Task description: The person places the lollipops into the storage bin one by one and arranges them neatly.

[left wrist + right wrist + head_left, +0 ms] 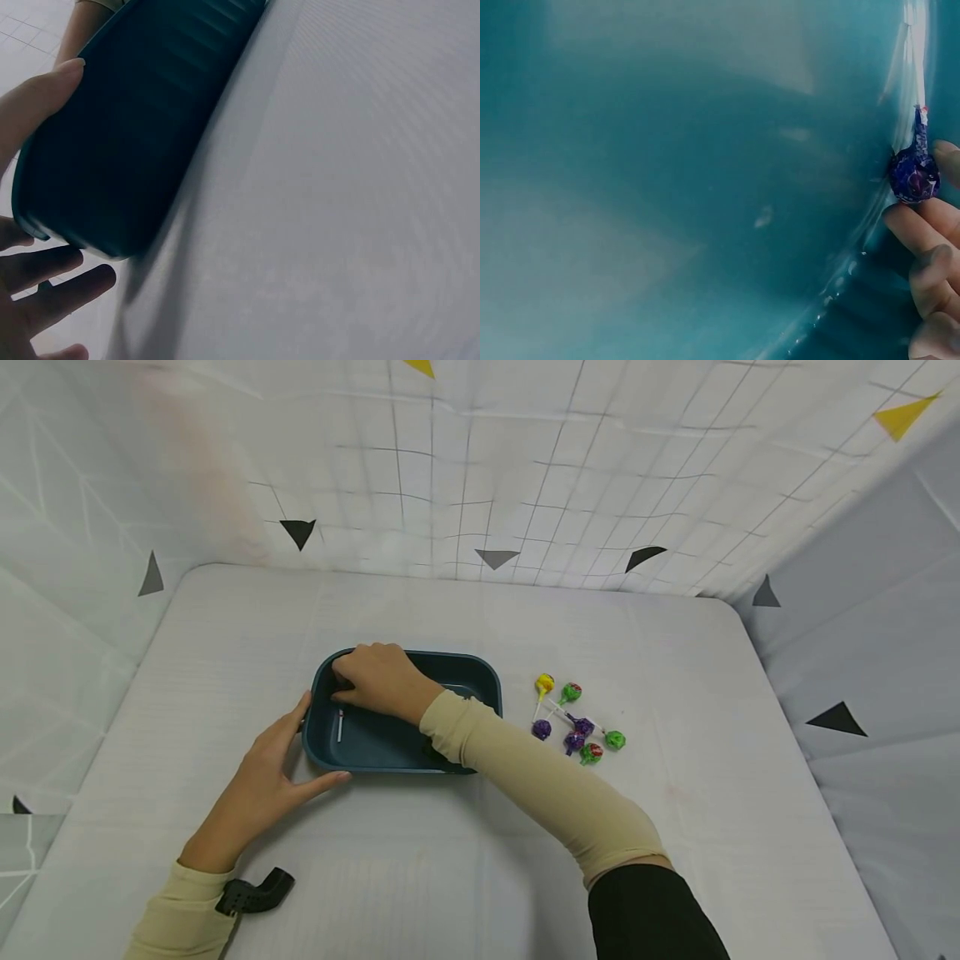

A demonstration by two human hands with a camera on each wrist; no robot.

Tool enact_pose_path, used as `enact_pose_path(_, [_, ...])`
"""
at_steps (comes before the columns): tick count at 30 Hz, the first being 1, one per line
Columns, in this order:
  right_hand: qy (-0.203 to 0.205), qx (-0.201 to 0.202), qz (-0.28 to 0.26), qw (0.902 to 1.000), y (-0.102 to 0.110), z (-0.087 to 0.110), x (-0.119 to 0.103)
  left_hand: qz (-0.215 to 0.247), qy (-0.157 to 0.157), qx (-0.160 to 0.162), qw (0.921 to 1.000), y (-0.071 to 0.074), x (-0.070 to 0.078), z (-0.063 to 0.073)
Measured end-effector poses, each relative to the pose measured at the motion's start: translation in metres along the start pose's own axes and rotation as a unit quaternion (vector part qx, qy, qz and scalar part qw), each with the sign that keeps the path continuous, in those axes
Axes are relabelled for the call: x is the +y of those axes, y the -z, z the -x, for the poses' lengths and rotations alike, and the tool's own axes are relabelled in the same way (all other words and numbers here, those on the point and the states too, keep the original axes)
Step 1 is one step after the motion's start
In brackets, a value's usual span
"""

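- The basin (382,739) is formed in smooth, slightly glossy teal plastic; its outline is oblong, with rounded corners and a thin rim.
- A purple lollipop (913,176) is located inside the basin, beside the wall at its left end; a round head is wrapped in shiny, crinkled film and fitted to a straight white stick.
- Seven wrapped lollipops (582,727) are grouped loosely on the worktop (712,818), to the right of the basin: three purple, three green and one yellow.
- The worktop is covered in white material; beyond it, a white sheet (510,460) is printed with thin grid lines and triangles.
- The near right part of the basin is crossed and partly hidden by the beige right sleeve (540,785).
- A curved black device (257,892) is seen at the left wrist.
- The right hand (382,675) is held inside the basin, back upward, with the lollipop's head pinched between thumb and fingertips.
- The left hand (262,785) is spread around the near left corner, fingers extended at the end wall and thumb at the near rim; the basin is touched, not clenched.
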State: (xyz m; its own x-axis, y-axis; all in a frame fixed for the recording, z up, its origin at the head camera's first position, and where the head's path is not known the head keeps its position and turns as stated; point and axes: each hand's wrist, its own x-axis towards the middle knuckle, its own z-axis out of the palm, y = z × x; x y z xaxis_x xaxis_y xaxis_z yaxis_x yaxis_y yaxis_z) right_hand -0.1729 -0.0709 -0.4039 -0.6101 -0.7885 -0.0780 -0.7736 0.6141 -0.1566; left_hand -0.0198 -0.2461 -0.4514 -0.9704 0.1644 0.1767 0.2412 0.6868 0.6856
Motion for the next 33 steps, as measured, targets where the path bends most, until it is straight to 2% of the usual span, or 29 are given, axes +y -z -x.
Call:
enact_pose_path(6, [-0.001, 0.000, -0.002, 1.0000, 0.002, 0.001, 0.001, -0.002, 0.003, 0.000, 1.0000, 0.000, 0.000, 0.000])
enact_pose_path(15, [-0.006, 0.002, -0.008, 0.9999, 0.003, 0.005, 0.005, -0.002, -0.014, 0.008, 0.9999, 0.000, -0.002, -0.001])
enact_pose_path(27, [-0.002, 0.021, -0.011, 0.9997, 0.011, 0.014, 0.005, -0.002, -0.003, 0.004, 1.0000, 0.000, 0.000, 0.000])
enact_pose_path(33, [-0.003, 0.026, -0.013, 0.9996, 0.018, 0.020, 0.005, 0.002, -0.017, 0.010, 0.9998, 0.000, 0.000, -0.001])
